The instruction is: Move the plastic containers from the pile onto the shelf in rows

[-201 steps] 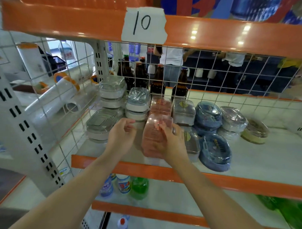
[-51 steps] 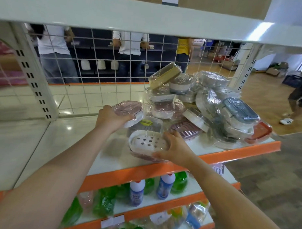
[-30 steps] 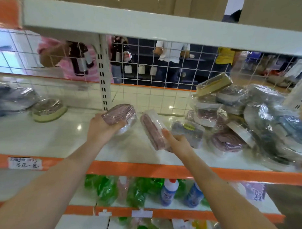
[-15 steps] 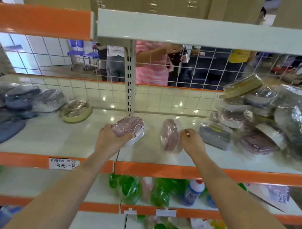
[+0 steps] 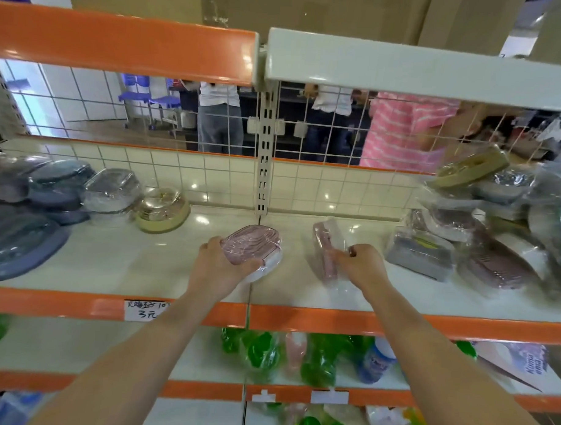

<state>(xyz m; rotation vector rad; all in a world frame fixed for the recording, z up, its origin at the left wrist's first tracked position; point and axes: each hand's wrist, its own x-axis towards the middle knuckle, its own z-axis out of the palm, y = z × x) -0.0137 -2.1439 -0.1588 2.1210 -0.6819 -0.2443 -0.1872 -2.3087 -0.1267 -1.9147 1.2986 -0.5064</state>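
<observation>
My left hand point(image 5: 221, 267) grips a pink oval container point(image 5: 254, 248) wrapped in clear film, held flat just above the white shelf point(image 5: 118, 264). My right hand point(image 5: 361, 267) holds a second pink wrapped container point(image 5: 325, 250) tipped on its edge over the shelf. The pile of wrapped containers point(image 5: 494, 239) lies at the right end of the same shelf. At the left end stand rows of placed containers point(image 5: 60, 192), blue, grey and one cream round one point(image 5: 163, 210).
A slotted white upright point(image 5: 263, 167) and a wire grid back stand behind the shelf. An orange-edged shelf point(image 5: 126, 41) hangs overhead. Green and other bottles point(image 5: 268, 355) fill the shelf below. People stand behind the grid.
I have carried both pink containers leftward from the pile toward the placed rows; the view has swung left, and the right-hand container stays tipped on edge.
</observation>
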